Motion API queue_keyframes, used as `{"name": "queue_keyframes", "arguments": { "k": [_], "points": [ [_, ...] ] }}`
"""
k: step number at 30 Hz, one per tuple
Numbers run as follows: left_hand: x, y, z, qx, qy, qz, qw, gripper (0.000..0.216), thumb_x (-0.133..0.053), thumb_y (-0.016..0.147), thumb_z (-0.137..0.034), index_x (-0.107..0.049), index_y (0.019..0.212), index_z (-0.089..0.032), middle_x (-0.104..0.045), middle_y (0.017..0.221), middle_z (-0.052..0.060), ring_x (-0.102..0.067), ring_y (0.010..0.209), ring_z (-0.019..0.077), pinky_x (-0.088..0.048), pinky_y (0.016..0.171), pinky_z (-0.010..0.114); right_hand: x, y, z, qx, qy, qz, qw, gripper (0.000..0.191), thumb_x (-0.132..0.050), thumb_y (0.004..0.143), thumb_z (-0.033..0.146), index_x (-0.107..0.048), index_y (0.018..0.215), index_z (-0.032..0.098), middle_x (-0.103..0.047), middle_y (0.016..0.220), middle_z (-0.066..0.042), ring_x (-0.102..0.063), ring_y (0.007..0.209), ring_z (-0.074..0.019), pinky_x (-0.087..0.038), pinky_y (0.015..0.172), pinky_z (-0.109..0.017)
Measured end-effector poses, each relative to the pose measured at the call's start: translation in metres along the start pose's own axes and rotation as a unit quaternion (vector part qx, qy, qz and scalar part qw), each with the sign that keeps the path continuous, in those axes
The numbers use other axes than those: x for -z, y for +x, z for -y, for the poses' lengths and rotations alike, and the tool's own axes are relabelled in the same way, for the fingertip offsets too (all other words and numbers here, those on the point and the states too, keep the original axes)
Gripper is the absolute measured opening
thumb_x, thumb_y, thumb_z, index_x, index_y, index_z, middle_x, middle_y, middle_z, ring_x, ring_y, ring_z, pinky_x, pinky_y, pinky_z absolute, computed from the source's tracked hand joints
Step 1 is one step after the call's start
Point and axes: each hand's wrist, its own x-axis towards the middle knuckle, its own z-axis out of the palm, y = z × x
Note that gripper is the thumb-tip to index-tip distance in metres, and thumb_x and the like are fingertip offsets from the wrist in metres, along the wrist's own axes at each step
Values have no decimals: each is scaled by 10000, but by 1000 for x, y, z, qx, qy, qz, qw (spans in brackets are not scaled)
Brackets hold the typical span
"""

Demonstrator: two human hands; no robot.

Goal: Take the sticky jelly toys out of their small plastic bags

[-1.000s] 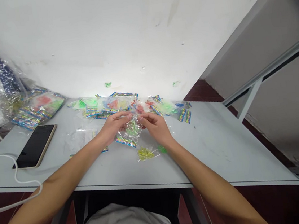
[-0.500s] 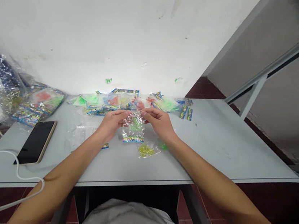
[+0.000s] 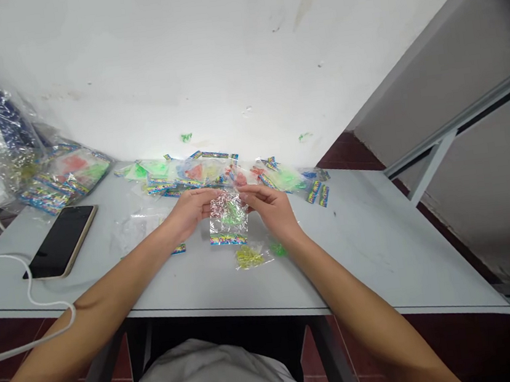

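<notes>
Between my hands hangs a small clear plastic bag with a green item inside and a blue printed strip along its lower edge. My left hand pinches its upper left corner. On the other top corner, my right hand has thumb and fingers closed. Just below, on the table, lies a clear bag with a yellow stringy item. A bright green item shows beside it, partly covered by my right wrist. Glare on the plastic hides the exact shape of what is inside.
Several flat bags with red, green and yellow contents line the wall side of the grey table. At left are a phone, a white cable and a big plastic bag of packets. Clear plastic lies by my left forearm.
Hardly anything differs. The held bag sits very slightly lower, and both hands keep their grip on its top corners.
</notes>
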Motion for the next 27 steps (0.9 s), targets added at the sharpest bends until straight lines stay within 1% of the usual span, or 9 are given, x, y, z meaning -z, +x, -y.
{"name": "queue_keyframes", "arguments": {
  "k": [4, 10, 13, 15, 17, 24, 27],
  "points": [
    [-1, -1, 0, 2, 6, 2, 1000, 282, -811, 699, -372, -761, 845, -135, -736, 840, 80, -648, 710, 156, -487, 687, 297, 0, -1, 1, -7, 3, 8, 1000, 268, -767, 734, 400, -771, 941, 231, -699, 744, -4, -598, 709, -146, -512, 652, -304],
    [-3, -3, 0, 2, 27, 6, 1000, 314, -827, 682, -401, -780, 867, -153, -745, 883, 82, -649, 735, 156, -474, 711, 295, 0, -1, 1, -13, -17, 11, 1000, 278, -757, 734, 408, -786, 935, 219, -676, 698, -2, -573, 670, -140, -506, 624, -295],
    [-4, -4, -1, 4, 32, -4, 999, 320, -848, 662, -402, -784, 864, -163, -744, 897, 78, -636, 729, 144, -469, 705, 289, 0, -2, 2, -13, -15, 12, 1000, 268, -750, 742, 391, -793, 944, 221, -652, 656, 9, -542, 615, -127, -486, 581, -284],
    [-4, -4, -1, 6, 28, -6, 1000, 332, -850, 663, -413, -783, 868, -161, -743, 898, 80, -628, 709, 138, -473, 698, 291, 1, -2, 3, -10, -9, 12, 1000, 249, -739, 755, 369, -795, 954, 231, -659, 668, 12, -516, 570, -111, -466, 548, -275],
    [-3, -3, 0, 8, 18, 5, 1000, 338, -845, 676, -416, -780, 878, -153, -743, 905, 88, -635, 708, 142, -484, 704, 297, 1, -3, 4, -5, 2, 9, 1000, 225, -725, 768, 346, -797, 955, 245, -680, 702, 11, -508, 544, -100, -460, 539, -274],
    [0, -2, -2, 16, -3, 34, 999, 279, -795, 736, -332, -770, 917, -122, -748, 888, 116, -679, 720, 172, -505, 705, 302, 4, 1, -1, -12, 45, 4, 999, 147, -710, 744, 304, -805, 841, 247, -732, 797, -10, -485, 522, -92, -462, 524, -283],
    [0, -2, -4, 24, -16, 36, 999, 211, -750, 771, -275, -768, 905, -114, -748, 885, 117, -680, 708, 165, -516, 700, 296, 5, 3, -2, 8, 35, 13, 999, 132, -683, 768, 296, -799, 816, 253, -739, 822, -10, -501, 537, -101, -469, 539, -289]
  ]
}}
